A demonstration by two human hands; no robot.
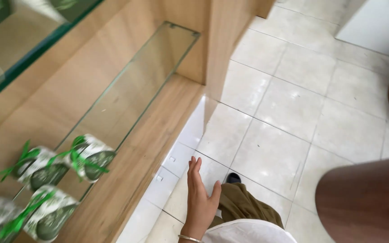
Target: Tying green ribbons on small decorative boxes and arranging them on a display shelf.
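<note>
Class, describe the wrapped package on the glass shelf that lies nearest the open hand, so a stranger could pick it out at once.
Start at the wooden display unit on the left and find its lower glass shelf. Four white and green ribbon-tied packages sit at its near end. The one meant is the rightmost of them, closest to the bare stretch of glass and to the left hand, which hangs open and holds nothing.

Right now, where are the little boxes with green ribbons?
In the head view, at lower left: the ribboned boxes sit on the glass shelf, left of the open left hand.

A glass shelf [149,76] sits inside a light wooden cabinet [156,135], beside pale, glossy floor tiles [293,108].
</note>
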